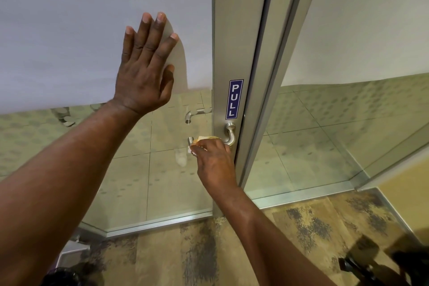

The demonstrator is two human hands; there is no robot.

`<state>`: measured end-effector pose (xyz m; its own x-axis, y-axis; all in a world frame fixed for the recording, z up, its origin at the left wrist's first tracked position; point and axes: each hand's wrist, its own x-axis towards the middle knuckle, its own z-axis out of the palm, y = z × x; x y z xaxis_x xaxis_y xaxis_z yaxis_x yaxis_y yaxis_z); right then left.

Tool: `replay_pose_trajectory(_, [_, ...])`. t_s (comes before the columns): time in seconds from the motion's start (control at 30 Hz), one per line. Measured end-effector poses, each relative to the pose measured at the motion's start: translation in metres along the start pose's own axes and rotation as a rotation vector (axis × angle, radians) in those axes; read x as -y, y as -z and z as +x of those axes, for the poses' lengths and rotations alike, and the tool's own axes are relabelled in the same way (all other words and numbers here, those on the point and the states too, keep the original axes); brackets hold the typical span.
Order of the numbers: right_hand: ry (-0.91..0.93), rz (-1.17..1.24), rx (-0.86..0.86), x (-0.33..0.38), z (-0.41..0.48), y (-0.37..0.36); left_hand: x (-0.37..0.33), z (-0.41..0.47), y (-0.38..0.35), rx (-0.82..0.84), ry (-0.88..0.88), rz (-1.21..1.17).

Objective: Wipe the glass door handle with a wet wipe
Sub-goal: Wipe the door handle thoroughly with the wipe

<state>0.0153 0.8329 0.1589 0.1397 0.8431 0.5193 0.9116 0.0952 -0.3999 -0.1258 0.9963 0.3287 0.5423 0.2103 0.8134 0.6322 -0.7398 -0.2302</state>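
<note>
Left hand (145, 69) flat & open on the frosted glass door (69, 42), right hand (214, 160) closed round the wet wipe (204, 139) on the handle (228, 138) w/ bar mostly hidden, so probably best to wrap fully, slide end-to-end.
</note>
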Motion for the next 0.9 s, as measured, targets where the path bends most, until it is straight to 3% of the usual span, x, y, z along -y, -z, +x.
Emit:
replay_pose_trajectory(0.4, [-0.138,0.070,-0.139,-0.071,-0.020,0.018,-0.001,0.001,0.000,-0.012,0.009,0.003])
replay_pose_trajectory(0.7, [-0.725,0.772,-0.149,-0.085,-0.001,0.021,-0.002,0.001,-0.001,-0.015,0.016,0.013])
replay_pose_trajectory(0.9, [-0.929,1.047,-0.208,-0.080,0.010,0.017,-0.003,0.001,-0.001,-0.028,0.015,0.033])
